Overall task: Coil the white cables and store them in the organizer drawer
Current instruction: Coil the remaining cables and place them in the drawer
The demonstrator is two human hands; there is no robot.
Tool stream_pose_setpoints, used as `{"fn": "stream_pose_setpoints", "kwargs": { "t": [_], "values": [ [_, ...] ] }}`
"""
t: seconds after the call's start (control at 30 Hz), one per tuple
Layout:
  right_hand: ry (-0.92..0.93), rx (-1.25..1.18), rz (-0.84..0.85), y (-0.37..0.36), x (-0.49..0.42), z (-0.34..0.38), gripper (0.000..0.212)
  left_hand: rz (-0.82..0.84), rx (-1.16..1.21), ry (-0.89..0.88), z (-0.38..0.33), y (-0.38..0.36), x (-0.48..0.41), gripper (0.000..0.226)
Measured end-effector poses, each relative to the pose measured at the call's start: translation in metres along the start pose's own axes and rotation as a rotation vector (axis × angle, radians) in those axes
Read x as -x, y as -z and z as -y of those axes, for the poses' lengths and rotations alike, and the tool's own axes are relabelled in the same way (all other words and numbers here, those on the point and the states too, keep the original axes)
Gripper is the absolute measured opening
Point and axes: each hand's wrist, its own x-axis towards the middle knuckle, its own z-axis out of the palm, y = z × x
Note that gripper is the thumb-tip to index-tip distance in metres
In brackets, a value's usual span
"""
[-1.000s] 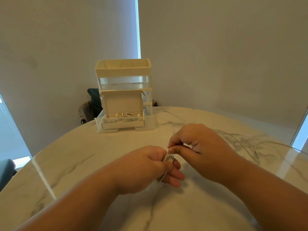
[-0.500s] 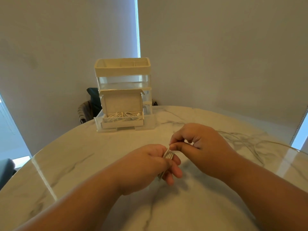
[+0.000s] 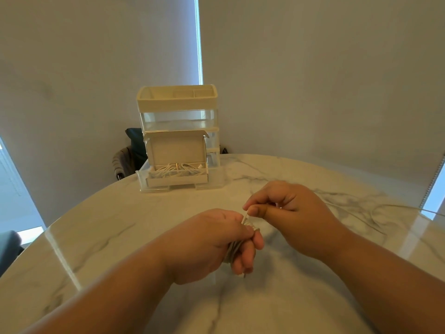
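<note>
The left hand (image 3: 207,244) grips a part-wound coil (image 3: 250,225) in front of the organizer (image 3: 178,102). The right hand (image 3: 289,213) pinches its free strand. Loose cable (image 3: 431,210) trails over the bench (image 3: 120,225), right of the organizer. The open drawer (image 3: 177,182) already holds stored cables (image 3: 175,171). Judged remaining: finish winding and store this coil.

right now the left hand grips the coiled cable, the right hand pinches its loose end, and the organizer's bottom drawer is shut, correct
One slip: the head view shows the bottom drawer pulled out, with white cables lying inside. The rest stands: the left hand grips the coiled cable and the right hand pinches its loose end.
</note>
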Motion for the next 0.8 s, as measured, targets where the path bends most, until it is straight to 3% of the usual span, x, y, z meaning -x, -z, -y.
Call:
{"fn": "stream_pose_setpoints", "kwargs": {
  "t": [0.23,0.37,0.53,0.6,0.8],
  "values": [
    [-0.017,-0.070,-0.055,-0.005,0.001,0.006,0.017,0.088,0.071,0.029,0.000,0.003,0.001,0.022],
    [-0.113,-0.186,0.033,-0.006,0.001,0.005,0.017,0.075,0.096,-0.018,-0.001,-0.001,0.000,0.021],
    [-0.256,-0.274,0.009,-0.014,0.003,-0.003,0.016,-0.079,0.198,-0.160,-0.006,-0.001,0.000,0.021],
    [-0.284,-0.226,0.120,-0.022,0.003,-0.001,0.030,-0.138,0.274,-0.192,-0.011,-0.003,0.001,0.019],
    [-0.291,-0.004,0.238,-0.033,0.007,0.008,0.035,-0.417,0.620,-0.231,-0.021,-0.001,0.000,0.020]
  ]
}}
